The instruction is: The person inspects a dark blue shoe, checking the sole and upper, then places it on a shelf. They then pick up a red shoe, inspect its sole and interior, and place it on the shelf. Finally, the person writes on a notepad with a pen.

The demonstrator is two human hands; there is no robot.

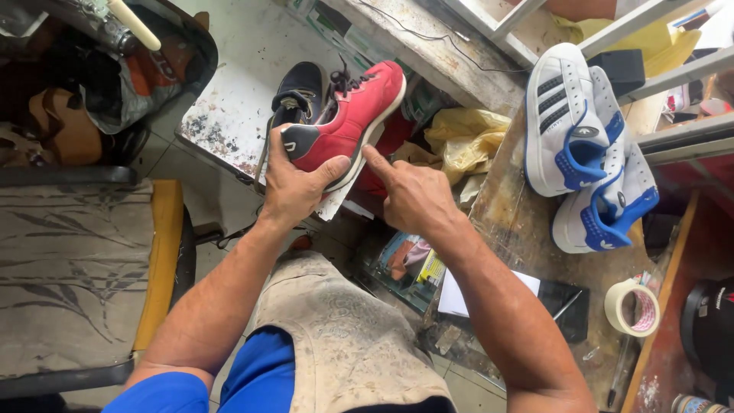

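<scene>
A cloth-covered lap (344, 344) filled the near foreground. Above it, the left hand (294, 180) was clamped round the heel of a red sneaker (352, 115), held up sideways. The right hand (413, 195) was loosely curled, forefinger stretched out and touching the sneaker's pale sole edge. A tape roll (631, 307) sat on the bench at right; farther off lay white-and-blue shoes (585, 145).

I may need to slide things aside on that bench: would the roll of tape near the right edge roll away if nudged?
Probably not: the tape roll lies flat on its side on the workbench, so it should slide rather than roll. It looks light, being a hollow ring. Stood on edge, it would likely roll.
</scene>
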